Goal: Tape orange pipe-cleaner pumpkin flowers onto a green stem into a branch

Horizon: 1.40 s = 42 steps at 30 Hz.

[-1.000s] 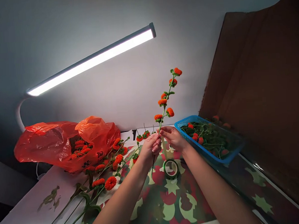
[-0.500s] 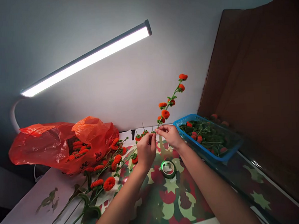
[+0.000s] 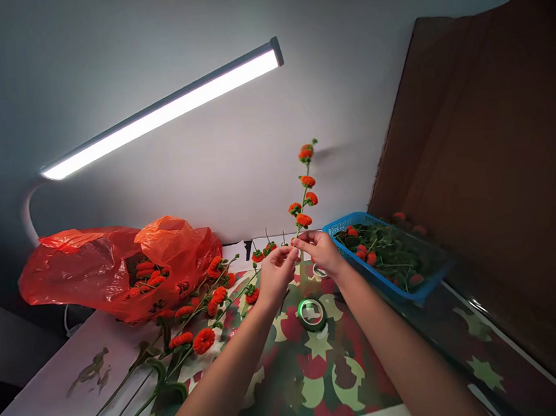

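Two sets of fingers, nearly closed, pinch the flowered stem beneath its orange blooms.

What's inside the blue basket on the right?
In the blue basket: a tangle of green stems with several orange-red flower heads among them. The pile covers the basket's floor, so anything underneath can't be seen.

No text can be read with certainty. On the crumpled, translucent orange-red plastic bag at the left, black printed marks resembling written characters stand low on its right part, too small and creased to decipher. At the far edge, the flat white sheet bears a thick black mark, likewise illegible.
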Motion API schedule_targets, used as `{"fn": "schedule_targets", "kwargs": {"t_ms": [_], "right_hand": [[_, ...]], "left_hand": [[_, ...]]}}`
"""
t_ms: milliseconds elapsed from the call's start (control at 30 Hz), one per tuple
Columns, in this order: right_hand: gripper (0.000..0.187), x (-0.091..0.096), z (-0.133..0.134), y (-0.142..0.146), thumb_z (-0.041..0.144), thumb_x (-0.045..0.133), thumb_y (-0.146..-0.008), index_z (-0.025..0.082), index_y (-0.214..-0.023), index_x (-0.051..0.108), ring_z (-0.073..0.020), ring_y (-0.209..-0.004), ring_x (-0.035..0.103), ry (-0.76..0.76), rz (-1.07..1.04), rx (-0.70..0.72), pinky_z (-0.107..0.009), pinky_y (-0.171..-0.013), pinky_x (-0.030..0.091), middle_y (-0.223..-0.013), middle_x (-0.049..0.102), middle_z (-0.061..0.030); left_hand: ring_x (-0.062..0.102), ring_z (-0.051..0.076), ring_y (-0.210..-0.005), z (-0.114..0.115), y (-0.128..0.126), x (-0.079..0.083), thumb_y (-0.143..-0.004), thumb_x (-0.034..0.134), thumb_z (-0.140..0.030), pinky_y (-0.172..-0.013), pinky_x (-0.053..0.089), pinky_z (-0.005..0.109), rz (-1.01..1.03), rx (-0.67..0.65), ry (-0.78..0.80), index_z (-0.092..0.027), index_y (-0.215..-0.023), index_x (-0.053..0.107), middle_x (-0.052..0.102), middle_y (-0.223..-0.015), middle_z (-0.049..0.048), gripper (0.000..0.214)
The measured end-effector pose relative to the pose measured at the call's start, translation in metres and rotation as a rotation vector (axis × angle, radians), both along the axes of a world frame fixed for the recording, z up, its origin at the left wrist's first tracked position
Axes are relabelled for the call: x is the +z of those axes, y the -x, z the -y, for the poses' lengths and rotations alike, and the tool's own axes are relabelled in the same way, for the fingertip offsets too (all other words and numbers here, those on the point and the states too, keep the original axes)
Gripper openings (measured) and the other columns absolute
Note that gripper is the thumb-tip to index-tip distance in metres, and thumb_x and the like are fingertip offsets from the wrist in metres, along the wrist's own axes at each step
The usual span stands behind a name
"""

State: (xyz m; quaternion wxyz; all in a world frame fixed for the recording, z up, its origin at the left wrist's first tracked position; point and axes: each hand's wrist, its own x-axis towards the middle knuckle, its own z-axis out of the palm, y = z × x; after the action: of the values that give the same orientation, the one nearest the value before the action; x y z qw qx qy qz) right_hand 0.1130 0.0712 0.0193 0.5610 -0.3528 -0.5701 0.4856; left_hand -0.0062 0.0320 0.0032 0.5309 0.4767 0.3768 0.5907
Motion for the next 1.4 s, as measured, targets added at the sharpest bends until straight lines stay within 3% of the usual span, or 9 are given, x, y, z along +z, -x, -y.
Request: {"fn": "schedule_targets", "kwargs": {"t_ms": [100, 167, 400, 533, 767, 900, 1200, 1300, 1400], "right_hand": [[0.027, -0.005, -0.003, 0.004, 0.039, 0.072, -0.06, 0.014, -0.064, 0.062, -0.0116, -0.059, 0.048, 0.009, 0.061, -0.119, -0.027, -0.062, 0.039, -0.061, 0.058, 0.0], [0.026, -0.005, -0.002, 0.006, 0.038, 0.073, -0.06, 0.014, -0.065, 0.064, -0.0123, -0.06, 0.05, 0.005, 0.072, -0.112, -0.027, -0.062, 0.04, -0.063, 0.06, -0.0009], [0.028, 0.001, 0.007, 0.0, 0.042, 0.072, -0.066, 0.019, -0.081, 0.07, -0.0132, -0.073, 0.058, 0.039, -0.139, 0.32, -0.029, -0.08, 0.043, -0.072, 0.066, -0.0004], [0.024, 0.006, 0.007, -0.009, 0.041, 0.07, -0.07, 0.017, -0.068, 0.068, -0.0139, -0.075, 0.058, -0.057, 0.035, 0.372, -0.029, -0.079, 0.042, -0.07, 0.065, -0.0009], [0.03, -0.005, -0.006, -0.004, 0.045, 0.072, -0.063, 0.015, -0.061, 0.065, -0.0131, -0.062, 0.051, -0.065, 0.088, -0.028, -0.027, -0.064, 0.041, -0.061, 0.06, -0.0011], [0.031, -0.007, -0.004, 0.001, 0.046, 0.073, -0.06, 0.015, -0.063, 0.066, -0.0143, -0.065, 0.052, -0.038, 0.069, -0.048, -0.028, -0.065, 0.042, -0.063, 0.061, -0.0022], [0.022, 0.004, 0.011, 0.005, 0.039, 0.069, -0.071, 0.017, -0.066, 0.066, -0.012, -0.07, 0.052, -0.147, -0.041, 0.252, -0.027, -0.072, 0.041, -0.068, 0.057, 0.0005], [0.023, 0.001, 0.007, 0.002, 0.037, 0.068, -0.072, 0.017, -0.062, 0.063, -0.0111, -0.067, 0.049, -0.202, 0.036, 0.217, -0.025, -0.067, 0.04, -0.068, 0.052, 0.0012], [0.028, -0.003, 0.002, -0.002, 0.04, 0.067, -0.072, 0.016, -0.059, 0.058, -0.0112, -0.065, 0.048, -0.162, 0.091, 0.161, -0.025, -0.063, 0.04, -0.069, 0.048, 0.0014]], "left_hand": [[0.048, 0.008, -0.054, 0.001, -0.001, 0.001, -0.073, 0.066, -0.037, -0.051, 0.036, 0.019, -0.264, 0.302, -0.224, -0.015, -0.072, 0.064, 0.058, -0.063, 0.0004, 0.022], [0.046, 0.008, -0.052, 0.001, 0.0, 0.004, -0.073, 0.065, -0.038, -0.05, 0.035, 0.019, -0.246, 0.289, -0.211, -0.015, -0.067, 0.063, 0.056, -0.058, 0.0001, 0.024], [0.015, -0.002, -0.033, -0.003, 0.011, 0.009, -0.067, 0.07, -0.036, -0.032, 0.011, 0.012, 0.363, -0.391, 0.175, -0.014, -0.069, 0.053, 0.036, -0.048, -0.0093, 0.028], [0.013, -0.002, -0.033, -0.004, 0.013, 0.007, -0.068, 0.069, -0.037, -0.031, 0.011, 0.011, 0.34, -0.512, 0.255, -0.013, -0.068, 0.052, 0.031, -0.046, -0.0103, 0.029], [0.043, 0.007, -0.046, -0.002, 0.006, 0.004, -0.073, 0.064, -0.041, -0.044, 0.032, 0.019, -0.238, 0.129, -0.151, -0.015, -0.074, 0.063, 0.057, -0.06, 0.0002, 0.026], [0.046, 0.01, -0.056, 0.002, 0.006, 0.005, -0.075, 0.064, -0.037, -0.053, 0.036, 0.021, -0.34, 0.273, -0.295, -0.017, -0.067, 0.064, 0.056, -0.06, 0.0009, 0.021], [0.015, -0.002, -0.035, -0.006, 0.021, 0.009, -0.068, 0.07, -0.029, -0.033, 0.013, 0.011, 0.407, -0.487, 0.273, -0.014, -0.071, 0.054, 0.032, -0.051, -0.0094, 0.022], [0.02, -0.001, -0.035, -0.007, 0.022, 0.003, -0.068, 0.07, -0.029, -0.034, 0.018, 0.01, 0.413, -0.523, 0.321, -0.013, -0.069, 0.054, 0.033, -0.05, -0.0091, 0.022], [0.042, 0.003, -0.047, -0.011, 0.02, 0.0, -0.067, 0.07, -0.029, -0.045, 0.034, 0.012, 0.26, -0.376, 0.212, -0.012, -0.066, 0.057, 0.046, -0.055, -0.0038, 0.022]]}}
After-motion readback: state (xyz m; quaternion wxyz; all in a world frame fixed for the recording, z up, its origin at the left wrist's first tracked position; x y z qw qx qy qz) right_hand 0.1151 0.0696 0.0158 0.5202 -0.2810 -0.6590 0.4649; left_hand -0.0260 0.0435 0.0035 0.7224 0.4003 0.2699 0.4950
